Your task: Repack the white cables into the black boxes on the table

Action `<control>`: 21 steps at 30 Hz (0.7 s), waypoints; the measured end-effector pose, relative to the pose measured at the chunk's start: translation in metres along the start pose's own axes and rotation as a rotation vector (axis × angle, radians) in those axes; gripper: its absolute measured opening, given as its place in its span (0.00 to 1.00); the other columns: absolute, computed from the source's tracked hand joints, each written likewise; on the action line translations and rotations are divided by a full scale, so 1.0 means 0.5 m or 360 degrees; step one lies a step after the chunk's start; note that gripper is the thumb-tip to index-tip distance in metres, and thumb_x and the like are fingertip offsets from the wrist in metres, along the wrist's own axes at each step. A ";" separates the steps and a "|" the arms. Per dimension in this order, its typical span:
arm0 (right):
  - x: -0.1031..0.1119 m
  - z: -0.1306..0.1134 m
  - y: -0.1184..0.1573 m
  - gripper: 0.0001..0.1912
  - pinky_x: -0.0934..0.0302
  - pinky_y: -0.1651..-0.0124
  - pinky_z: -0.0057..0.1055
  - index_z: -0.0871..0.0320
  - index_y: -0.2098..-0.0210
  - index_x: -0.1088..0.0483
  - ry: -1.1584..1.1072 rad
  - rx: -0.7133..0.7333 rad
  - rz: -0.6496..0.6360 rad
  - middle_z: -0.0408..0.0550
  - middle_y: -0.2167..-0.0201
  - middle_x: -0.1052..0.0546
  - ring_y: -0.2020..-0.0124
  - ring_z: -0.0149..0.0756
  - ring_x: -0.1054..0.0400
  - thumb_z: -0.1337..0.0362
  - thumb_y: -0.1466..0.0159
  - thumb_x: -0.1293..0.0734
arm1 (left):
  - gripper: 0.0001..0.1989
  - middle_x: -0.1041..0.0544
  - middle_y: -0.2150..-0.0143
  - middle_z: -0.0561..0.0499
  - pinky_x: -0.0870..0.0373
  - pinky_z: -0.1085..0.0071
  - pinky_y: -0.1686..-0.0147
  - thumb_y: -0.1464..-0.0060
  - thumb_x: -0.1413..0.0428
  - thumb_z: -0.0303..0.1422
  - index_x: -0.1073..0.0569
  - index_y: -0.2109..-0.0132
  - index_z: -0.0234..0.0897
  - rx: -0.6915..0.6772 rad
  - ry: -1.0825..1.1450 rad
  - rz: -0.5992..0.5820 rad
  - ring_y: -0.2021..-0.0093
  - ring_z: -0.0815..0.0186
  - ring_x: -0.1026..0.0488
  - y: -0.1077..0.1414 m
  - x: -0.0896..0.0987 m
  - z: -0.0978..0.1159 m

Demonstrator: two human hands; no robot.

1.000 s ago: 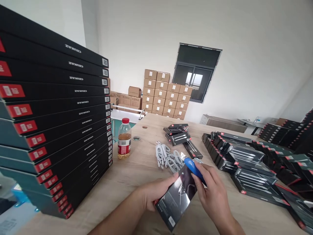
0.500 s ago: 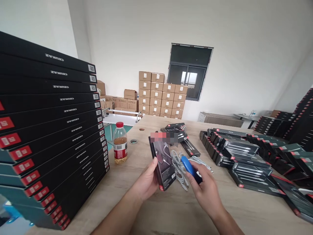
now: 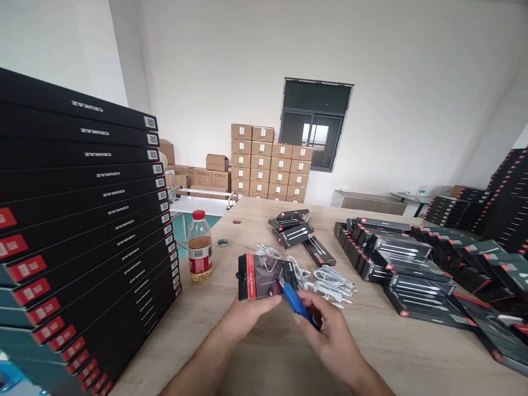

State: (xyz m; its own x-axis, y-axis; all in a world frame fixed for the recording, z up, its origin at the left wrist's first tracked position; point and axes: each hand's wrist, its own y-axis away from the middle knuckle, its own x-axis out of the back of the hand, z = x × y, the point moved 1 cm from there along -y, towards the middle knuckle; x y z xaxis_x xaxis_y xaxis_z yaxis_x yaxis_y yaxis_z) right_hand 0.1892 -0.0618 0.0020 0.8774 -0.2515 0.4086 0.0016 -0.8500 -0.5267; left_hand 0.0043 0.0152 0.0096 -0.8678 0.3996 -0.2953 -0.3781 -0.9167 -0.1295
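Note:
My left hand (image 3: 251, 316) is closed around the lower edge of a black and red cable box (image 3: 266, 270), held above the table with its printed side showing. In my right hand (image 3: 328, 335) is a blue utility knife (image 3: 297, 305), its tip pointing up and left at the box's right part. Whether the blade touches the cardboard I cannot tell. Behind the box lie coiled white cables (image 3: 330, 283), partly hidden by it. Farther back is a loose pile of black cable boxes (image 3: 295, 235).
A tall stack of black boxes (image 3: 91, 220) stands at the left, beside a bottle with a red cap (image 3: 200, 247). Rows of packaged cable boxes (image 3: 396, 253) fill the right of the wooden table (image 3: 231, 357). Brown cartons (image 3: 262, 162) are piled by the wall.
The cable box has been turned from upright to lying sideways and lowered slightly. My right hand has brought the knife left and down to the box. More of the cables shows.

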 end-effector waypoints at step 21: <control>0.067 0.087 -0.049 0.23 0.32 0.69 0.35 0.58 0.62 0.31 0.0002 -0.0551 0.0864 0.49 0.72 0.21 0.71 0.42 0.26 0.43 0.41 0.34 | 0.30 0.20 0.48 0.48 0.33 0.52 0.41 0.60 0.31 0.29 0.23 0.46 0.48 -0.0300 -0.0288 -0.0438 0.46 0.45 0.26 0.060 -0.050 0.038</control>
State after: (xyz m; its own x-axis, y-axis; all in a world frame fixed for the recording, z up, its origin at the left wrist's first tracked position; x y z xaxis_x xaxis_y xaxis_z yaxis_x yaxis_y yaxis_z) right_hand 0.2393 -0.0294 -0.0040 0.7092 -0.6883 0.1526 -0.5977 -0.7018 -0.3877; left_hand 0.0084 -0.0221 0.0311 -0.7913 0.6089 -0.0558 -0.5536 -0.7522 -0.3574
